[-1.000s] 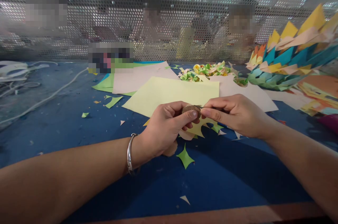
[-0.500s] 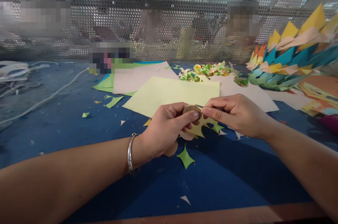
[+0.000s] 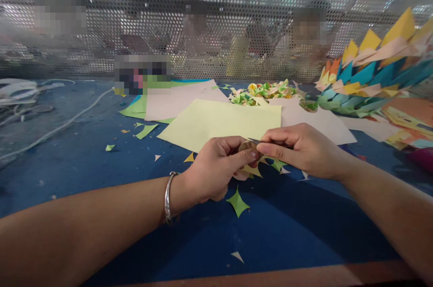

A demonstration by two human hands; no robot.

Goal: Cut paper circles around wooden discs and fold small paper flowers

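Above the blue table, my left hand (image 3: 218, 165) is closed on a small round brown piece (image 3: 248, 145), pinched between thumb and fingers. My right hand (image 3: 301, 149) pinches a thin, pointed dark tool (image 3: 253, 141), whose tip lies over the top of the brown piece. Most of the tool is hidden by the fingers, so I cannot make out its kind. Right behind both hands is a pale yellow paper sheet (image 3: 219, 120). Yellow paper offcuts (image 3: 253, 170) show beneath the fingers. A green star-shaped scrap (image 3: 238, 201) lies in front of my left hand.
Pink paper (image 3: 182, 99) lies at the back, near a heap of small curled paper pieces (image 3: 267, 90). A layered folded-paper model (image 3: 375, 70) stands at right. A white cable (image 3: 67, 122) runs across the left. A perforated metal screen (image 3: 216, 43) closes off the back.
The dark tool's tip has moved left over the brown piece and now shows more clearly. Both hands have shifted slightly, keeping their holds.
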